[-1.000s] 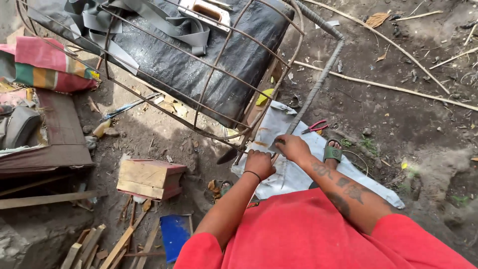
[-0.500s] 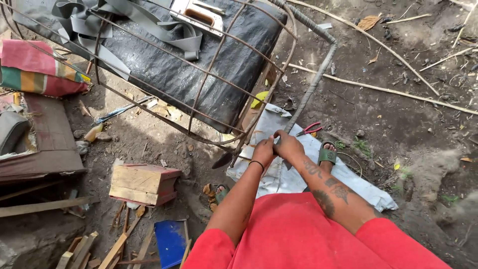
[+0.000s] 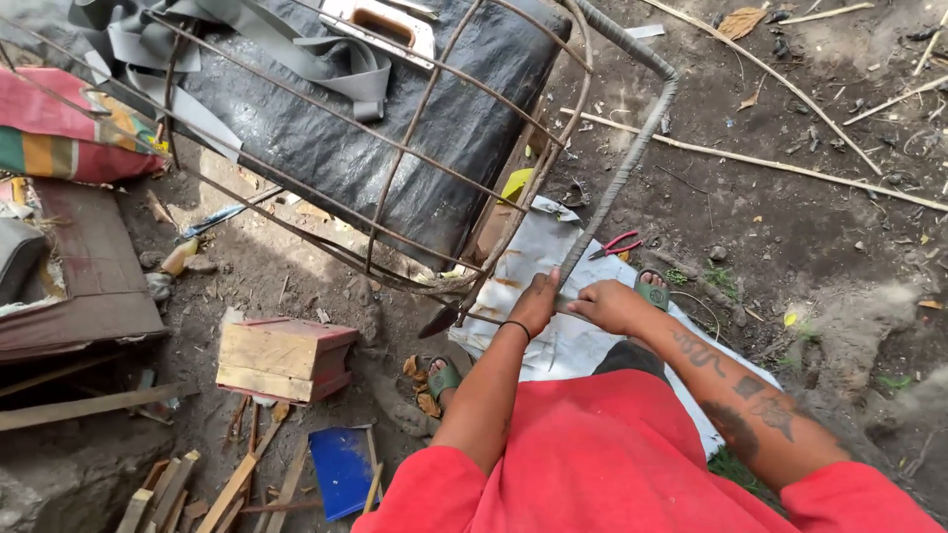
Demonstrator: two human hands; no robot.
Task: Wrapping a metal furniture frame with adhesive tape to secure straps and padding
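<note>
down low, both hands, left [image 3: 534, 304] and right [image 3: 604, 304], clamp the rusty wire cage [image 3: 425, 168] over a grey sheet [image 3: 533, 257].

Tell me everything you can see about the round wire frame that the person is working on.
The wire frame is a large dome-like cage of thin, rusty brown metal rods, curved ribs crossed by hoops. It lies tilted on the dirt, over a black tarp. A thicker rod wrapped in grey runs along its right rim. The left hand and right hand grip its lower edge.
</note>
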